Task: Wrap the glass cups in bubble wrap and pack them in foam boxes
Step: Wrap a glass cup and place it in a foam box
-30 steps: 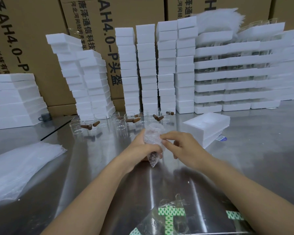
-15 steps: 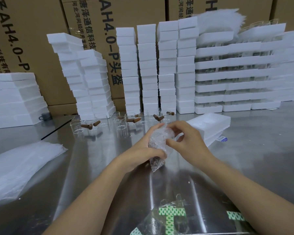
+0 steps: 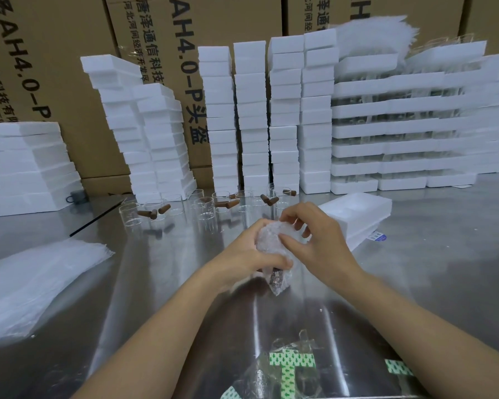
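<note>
A glass cup wrapped in bubble wrap is held upright over the steel table, its brown handle end poking down inside the wrap. My left hand grips its lower half from the left. My right hand presses the wrap's top and right side with fingers and thumb. Several bare glass cups with brown wooden handles stand in a row behind. An open white foam box lies just right of my hands.
Stacks of white foam boxes line the back in front of cardboard cartons. A pile of bubble wrap sheets lies at the left. Clear bags with green-printed tape sit at the near edge. The steel table spreads to the right.
Both hands have lifted the wrapped cup slightly up and to the right. My right hand moved from the cup's side up onto its top, folding the wrap over.
</note>
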The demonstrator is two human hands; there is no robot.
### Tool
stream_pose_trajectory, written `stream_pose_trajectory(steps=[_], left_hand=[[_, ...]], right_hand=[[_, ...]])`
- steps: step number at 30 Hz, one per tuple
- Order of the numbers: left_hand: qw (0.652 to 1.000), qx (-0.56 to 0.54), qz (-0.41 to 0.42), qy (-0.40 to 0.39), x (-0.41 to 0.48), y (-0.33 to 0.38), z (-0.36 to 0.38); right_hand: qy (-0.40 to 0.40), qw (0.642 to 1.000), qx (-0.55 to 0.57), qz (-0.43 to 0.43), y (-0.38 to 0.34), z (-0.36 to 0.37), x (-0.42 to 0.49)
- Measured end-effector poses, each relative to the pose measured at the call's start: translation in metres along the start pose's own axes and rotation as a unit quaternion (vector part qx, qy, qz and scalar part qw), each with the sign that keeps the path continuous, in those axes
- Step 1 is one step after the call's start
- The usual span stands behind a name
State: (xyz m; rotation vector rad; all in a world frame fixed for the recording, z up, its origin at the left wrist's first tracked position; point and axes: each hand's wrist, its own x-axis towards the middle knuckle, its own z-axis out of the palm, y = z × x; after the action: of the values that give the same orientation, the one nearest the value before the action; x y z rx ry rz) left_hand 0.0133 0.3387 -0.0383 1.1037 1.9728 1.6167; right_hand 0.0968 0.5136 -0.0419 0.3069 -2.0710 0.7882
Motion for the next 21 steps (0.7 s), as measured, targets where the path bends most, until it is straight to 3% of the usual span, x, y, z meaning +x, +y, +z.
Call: stream_pose_trajectory(steps=[8,14,18,21], left_hand=[[0.993,0.106,0.043,-0.013,-0.002,-0.001,0.003],[0.989,0.133,0.068,-0.015,-0.002,0.001,0.004],[0.992,0.075,0.036,0.091,0.001,0.005,-0.003],[0.983,0.006,-0.012,0.181,0.002,0.004,-0.012]], right_hand=[[-0.023,0.999,-0.037,0.032,0.004,0.003,-0.001],[-0.038,0.995,0.023,0.092,0.007,-0.002,-0.001],[0.015,0.995,-0.017,0.092,0.013,-0.010,0.005],[0.044,0.980,-0.155,0.116,0.024,-0.019,0.006]])
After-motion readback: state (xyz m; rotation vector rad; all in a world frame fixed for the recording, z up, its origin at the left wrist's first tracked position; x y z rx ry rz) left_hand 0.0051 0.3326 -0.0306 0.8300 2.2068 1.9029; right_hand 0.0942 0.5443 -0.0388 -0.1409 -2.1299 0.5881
